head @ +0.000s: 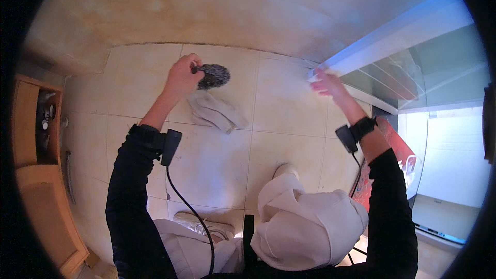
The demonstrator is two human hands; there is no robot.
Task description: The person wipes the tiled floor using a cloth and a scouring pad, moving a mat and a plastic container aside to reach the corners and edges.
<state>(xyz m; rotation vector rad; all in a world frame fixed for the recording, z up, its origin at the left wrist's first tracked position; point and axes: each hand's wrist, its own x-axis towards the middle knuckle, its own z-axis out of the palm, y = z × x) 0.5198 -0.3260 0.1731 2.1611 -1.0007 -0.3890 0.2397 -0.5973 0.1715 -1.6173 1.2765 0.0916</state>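
Note:
My left hand (185, 74) grips the edge of a dark grey, fuzzy oval piece (215, 76), pinched between thumb and fingers; what it is exactly I cannot tell. Just below it, a crumpled off-white cloth (217, 112) lies on the tiled floor. To the right, my right hand (326, 83) is slightly blurred, its fingers apart and nothing seen in it. It is close to the lower end of a white frame (387, 35) beside glass panels. Both wrists carry black strapped devices with cables.
A wooden cabinet (38, 124) with an open compartment holding small items stands at the left. Beige wall (217, 7) rises beyond the floor tiles (286, 151). A red mat or board (395, 135) and a white appliance (453, 155) are at the right. My shoes (286, 169) rest on the floor.

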